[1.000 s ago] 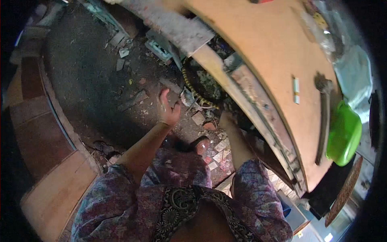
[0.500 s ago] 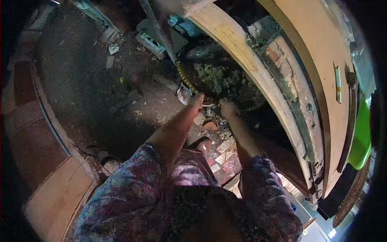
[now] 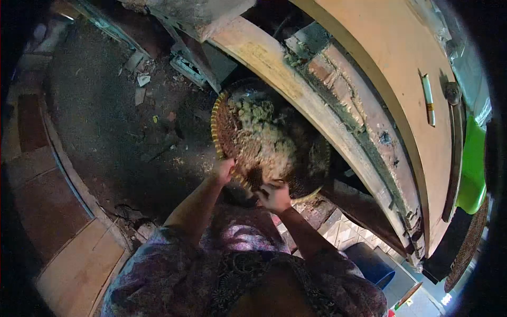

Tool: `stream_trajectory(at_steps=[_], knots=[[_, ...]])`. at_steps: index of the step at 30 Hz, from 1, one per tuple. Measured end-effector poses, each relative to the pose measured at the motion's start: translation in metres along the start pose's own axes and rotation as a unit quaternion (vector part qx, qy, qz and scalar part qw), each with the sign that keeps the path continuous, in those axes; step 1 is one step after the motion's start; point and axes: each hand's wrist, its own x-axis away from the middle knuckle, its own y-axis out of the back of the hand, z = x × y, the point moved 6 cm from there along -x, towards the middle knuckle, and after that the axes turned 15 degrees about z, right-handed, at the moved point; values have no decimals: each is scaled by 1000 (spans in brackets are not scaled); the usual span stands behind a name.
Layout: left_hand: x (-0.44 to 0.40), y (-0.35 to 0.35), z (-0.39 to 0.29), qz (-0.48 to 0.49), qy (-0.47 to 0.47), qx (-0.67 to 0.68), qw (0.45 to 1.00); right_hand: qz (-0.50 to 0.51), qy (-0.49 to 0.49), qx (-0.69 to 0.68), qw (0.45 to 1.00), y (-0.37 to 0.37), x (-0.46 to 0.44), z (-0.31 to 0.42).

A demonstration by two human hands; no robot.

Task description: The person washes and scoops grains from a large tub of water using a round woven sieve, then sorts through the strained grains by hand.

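Note:
A round woven winnowing basket (image 3: 216, 129) with a yellow-and-dark bound rim is in front of me. Inside it lies a clumpy, pale brown and greenish heap (image 3: 266, 140), slightly smeared by motion. My left hand (image 3: 226, 171) is closed round the rim on the near left side. At the near edge, my right hand (image 3: 275, 196) has its fingers curled over the rim, close to the heap. Part of the basket's far right side is in deep shadow beside the wooden beam.
A long curved-looking wooden beam (image 3: 296, 87) runs close along the basket's right. Beyond it, a cigarette (image 3: 428, 100) lies on a wooden board (image 3: 391, 63). Dark bare ground (image 3: 105, 121) with scraps spreads left. A blue container (image 3: 372, 264) stands at lower right.
The basket has come nearer to my body and out from beside the beam, showing more of its inside. Both hands moved with it, and my right hand shifted left and closer. The view has also shifted.

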Motion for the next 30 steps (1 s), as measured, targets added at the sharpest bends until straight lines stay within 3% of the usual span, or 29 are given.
stream_trajectory(at_steps=[1,2,3,4,5,7,9,10,12,15,20,23,26,28,29,30], knots=[[9,-33,54,-10,28,163,986,-17,-74,-94,993,7,5,-21],[13,-22,52,64,61,69,994,-177,-149,-135,964,16,15,-63],[19,-11,49,139,79,-30,987,-266,-260,-57,926,33,28,-92],[18,-4,50,142,81,-32,986,-57,-580,55,811,9,41,-148],[13,5,43,84,19,-2,996,8,-643,20,766,-8,48,-179],[0,21,29,-34,-109,59,992,-7,-610,-99,786,-41,37,-219],[4,33,21,-149,-228,121,955,-27,-574,-136,807,-71,24,-241],[5,43,13,-149,-226,120,955,-31,-564,-144,813,-80,20,-250],[0,49,6,1,-40,82,996,-32,-552,-145,821,-95,24,-270],[1,46,15,67,42,115,990,-36,-531,-148,834,-103,39,-299],[1,85,-27,-2,-20,-23,1000,-50,-494,-109,861,-100,53,-335],[17,93,-35,-4,-46,-72,996,-117,-405,-33,906,-133,68,-385],[39,120,-84,13,-40,-38,998,46,-518,-155,840,-55,96,-283],[45,141,-97,65,50,-58,995,79,-553,-219,800,-15,115,-232],[42,149,-115,81,42,-65,994,-32,-575,-228,785,5,119,-216],[38,161,-118,2,88,257,963,-146,-580,-232,767,24,124,-197]])
